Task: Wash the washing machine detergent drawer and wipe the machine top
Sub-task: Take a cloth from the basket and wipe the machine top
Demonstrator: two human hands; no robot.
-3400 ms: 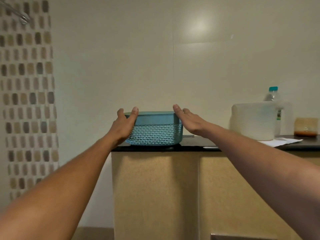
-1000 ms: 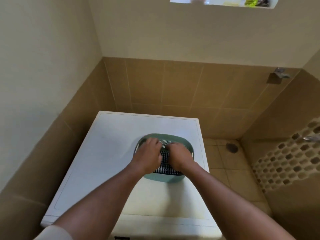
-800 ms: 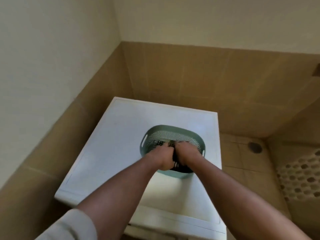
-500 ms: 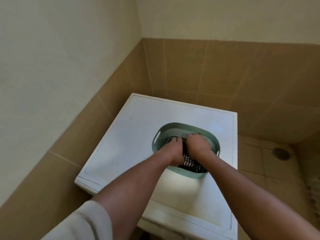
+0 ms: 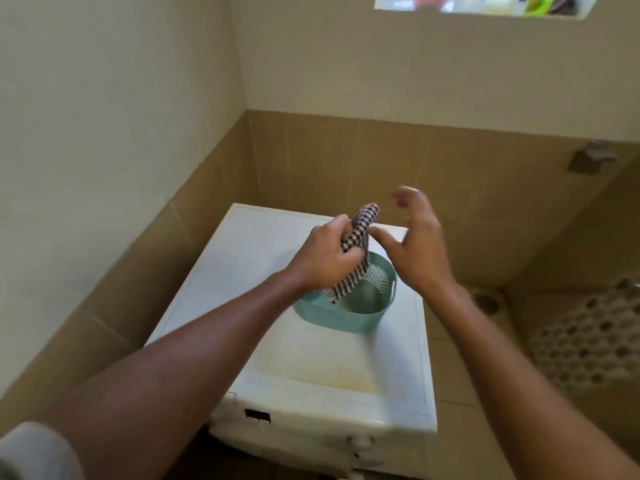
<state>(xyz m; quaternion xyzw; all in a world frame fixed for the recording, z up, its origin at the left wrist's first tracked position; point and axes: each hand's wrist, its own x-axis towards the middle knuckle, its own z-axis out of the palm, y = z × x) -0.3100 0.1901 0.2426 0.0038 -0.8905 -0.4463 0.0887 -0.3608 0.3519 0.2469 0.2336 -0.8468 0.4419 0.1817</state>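
A white washing machine (image 5: 263,258) stands in the tiled corner, its flat top facing me. On the right half of that top sits a teal perforated basket (image 5: 349,318). My left hand (image 5: 325,258) is closed around a dark-and-white checked cloth (image 5: 360,226), lifted above the basket, one end hanging down into it. My right hand (image 5: 415,244) hovers just right of the cloth, fingers spread, holding nothing. The machine's front panel (image 5: 360,441) shows at the lower edge; the detergent drawer cannot be made out.
Beige and brown tiled walls close in behind and to the left of the machine. A floor drain (image 5: 486,301) lies to the right, beside a mosaic-tiled wall (image 5: 588,341). A metal tap fitting (image 5: 590,161) sticks out of the back wall; a wall niche (image 5: 481,3) holds several items.
Both hands were down inside the basket on the cloth. Now my left hand has lifted the cloth out above the basket and my right hand has let go and opened.
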